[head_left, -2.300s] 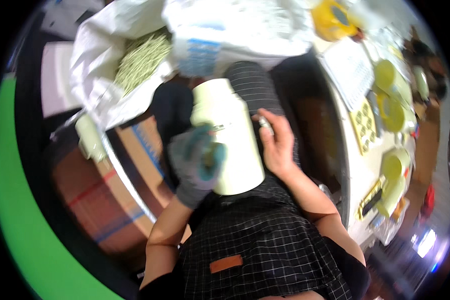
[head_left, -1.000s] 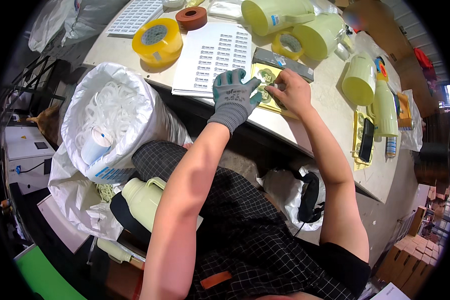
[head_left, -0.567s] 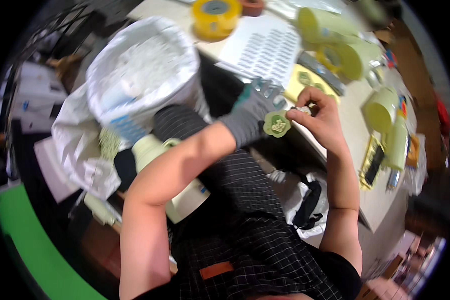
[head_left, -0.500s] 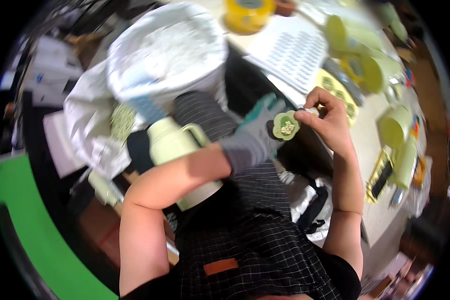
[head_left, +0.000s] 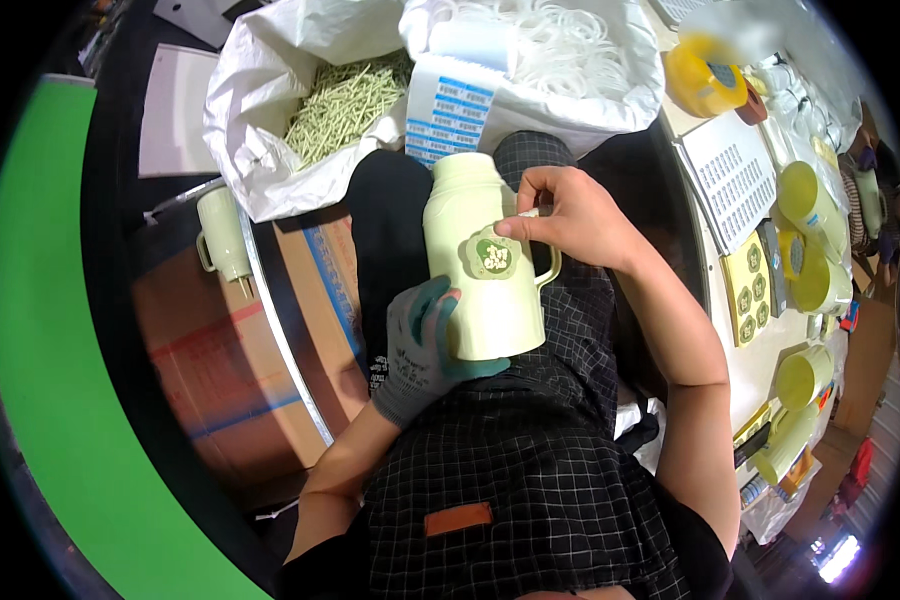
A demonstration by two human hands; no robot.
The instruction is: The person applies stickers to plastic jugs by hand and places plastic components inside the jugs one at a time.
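A pale green vacuum jug (head_left: 495,325) with a side handle stands on my lap, tilted slightly. My left hand (head_left: 420,345), in a grey and green glove, is wrapped around its lower left side. On the jug's front is a flower-shaped green sticker (head_left: 492,256) with light lettering. My bare right hand (head_left: 578,215) pinches the upper right edge of this sticker between thumb and finger; whether it lies fully flat on the jug I cannot tell. The handle (head_left: 552,265) points right, below my right hand.
White sacks ahead hold pale green pins (head_left: 350,105) and clear rings (head_left: 560,50); a label sheet (head_left: 450,115) hangs there. On the right bench (head_left: 685,120) lie a sticker sheet (head_left: 748,290), printed papers (head_left: 725,175), yellow tape (head_left: 705,75) and pale green cylinders (head_left: 805,375). Cardboard boxes (head_left: 230,380) stand left.
The sticker has come from above my gloved left hand onto the jug. The jug now stands in front of me, held by my left hand, and the view has turned.
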